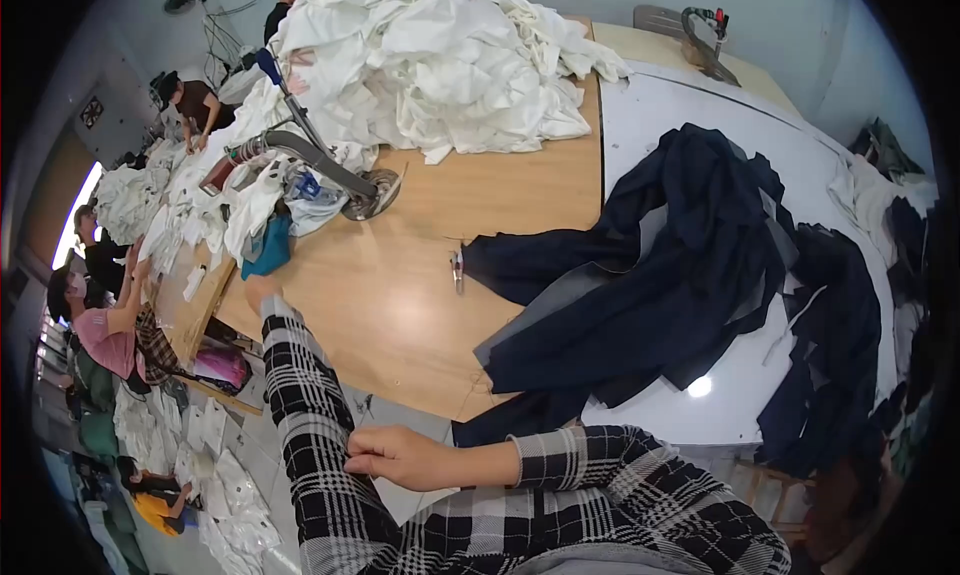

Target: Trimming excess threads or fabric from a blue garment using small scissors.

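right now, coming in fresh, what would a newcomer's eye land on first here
Probably the big heap of white cloth at the top middle, piled on the wooden table. Next, the dark blue cloth right of centre, lying across the wooden table and the white table beside it. Near the bottom, the right hand is closed against the plaid left sleeve.

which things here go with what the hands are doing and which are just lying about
With the hands:
- black-and-white plaid left sleeve, with the right hand curled closed at it

Lying about:
- large heap of white cloth
- dark navy cloth pieces
- small slim metallic tool
- teal cloth, near the left hand
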The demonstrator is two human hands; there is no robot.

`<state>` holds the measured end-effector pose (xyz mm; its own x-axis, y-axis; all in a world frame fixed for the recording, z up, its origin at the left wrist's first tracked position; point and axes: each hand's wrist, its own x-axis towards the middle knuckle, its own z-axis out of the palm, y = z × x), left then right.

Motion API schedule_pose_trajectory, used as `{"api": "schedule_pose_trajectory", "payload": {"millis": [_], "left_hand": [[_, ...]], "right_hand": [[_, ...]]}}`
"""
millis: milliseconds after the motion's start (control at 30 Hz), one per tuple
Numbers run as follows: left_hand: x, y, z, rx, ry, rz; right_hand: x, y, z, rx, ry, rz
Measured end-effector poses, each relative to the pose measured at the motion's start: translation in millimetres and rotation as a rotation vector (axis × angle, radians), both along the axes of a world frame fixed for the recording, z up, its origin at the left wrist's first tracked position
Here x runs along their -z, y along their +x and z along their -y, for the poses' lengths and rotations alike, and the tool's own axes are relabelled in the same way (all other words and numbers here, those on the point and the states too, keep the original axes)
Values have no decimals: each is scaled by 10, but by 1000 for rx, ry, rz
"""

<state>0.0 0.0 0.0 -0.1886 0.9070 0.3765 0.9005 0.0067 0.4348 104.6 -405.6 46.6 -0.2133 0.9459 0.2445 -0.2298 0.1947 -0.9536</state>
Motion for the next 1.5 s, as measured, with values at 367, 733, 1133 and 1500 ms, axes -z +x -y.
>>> {"api": "schedule_pose_trajectory", "payload": {"millis": [367,733,1133,1500], "left_hand": [[1071,1838,869,725,-538,477],[1496,2575,1663,772,-638,146],[1366,1464,1902,661,-791,553],[750,1273,3006,864,-853,834]], "right_hand": [[371,1057,901,9,150,233],[992,1984,2412,1184,-466,265],[1617,3309,2799,1680,-615,276],[1951,3849,1853,1989,-600,554]]}}
